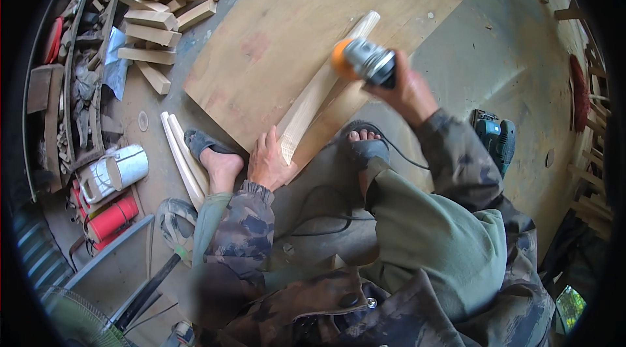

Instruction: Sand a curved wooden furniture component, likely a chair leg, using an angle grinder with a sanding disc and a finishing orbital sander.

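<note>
Left hand [266,159] grips wood [318,89] at near end; right hand [412,89] clasps grinder [366,60], ahead-right. Wood looks stiff, light; best held at ends.

The power tool [368,61] shows an orange front, a silver middle and a black body. The wooden piece [314,96] is pale cream with fine darker grain; the board [261,79] is tan (a faint reddish stain marks it). The jacket sleeve [460,161] carries brown, grey and black camouflage, the trousers [433,236] are plain sage green and the sandals [370,151] dark grey. The second power tool [495,138] is teal and black, the cylinder [112,219] red.
</note>
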Demonstrator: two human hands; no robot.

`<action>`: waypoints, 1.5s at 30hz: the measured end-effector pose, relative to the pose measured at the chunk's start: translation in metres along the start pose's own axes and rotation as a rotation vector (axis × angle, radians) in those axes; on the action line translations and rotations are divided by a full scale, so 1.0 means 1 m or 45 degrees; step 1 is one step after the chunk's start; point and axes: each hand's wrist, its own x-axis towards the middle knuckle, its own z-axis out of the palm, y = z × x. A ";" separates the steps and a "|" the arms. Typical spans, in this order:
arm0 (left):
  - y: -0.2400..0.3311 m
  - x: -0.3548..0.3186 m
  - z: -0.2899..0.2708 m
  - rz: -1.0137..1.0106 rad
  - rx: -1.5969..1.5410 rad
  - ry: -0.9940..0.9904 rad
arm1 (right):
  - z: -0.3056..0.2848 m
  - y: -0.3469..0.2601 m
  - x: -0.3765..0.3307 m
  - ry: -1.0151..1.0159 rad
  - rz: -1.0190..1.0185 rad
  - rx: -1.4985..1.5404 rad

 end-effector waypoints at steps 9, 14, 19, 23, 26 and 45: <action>0.006 -0.007 0.017 -0.018 0.190 0.089 | -0.010 -0.008 0.016 -0.017 -0.021 -0.020; 0.026 -0.020 0.036 -0.109 0.342 0.143 | 0.021 -0.053 -0.050 -0.391 -0.253 -0.012; 0.032 -0.022 0.041 -0.142 0.444 0.192 | 0.004 -0.045 -0.027 -0.428 -0.077 -0.126; 0.034 -0.021 0.041 -0.125 0.475 0.246 | -0.037 -0.003 0.040 -0.024 0.017 -0.264; 0.034 -0.019 0.044 -0.143 0.437 0.200 | -0.058 0.011 0.067 0.066 0.117 -0.357; 0.030 -0.017 0.028 -0.082 0.367 0.204 | -0.054 0.005 0.075 0.031 0.125 -0.329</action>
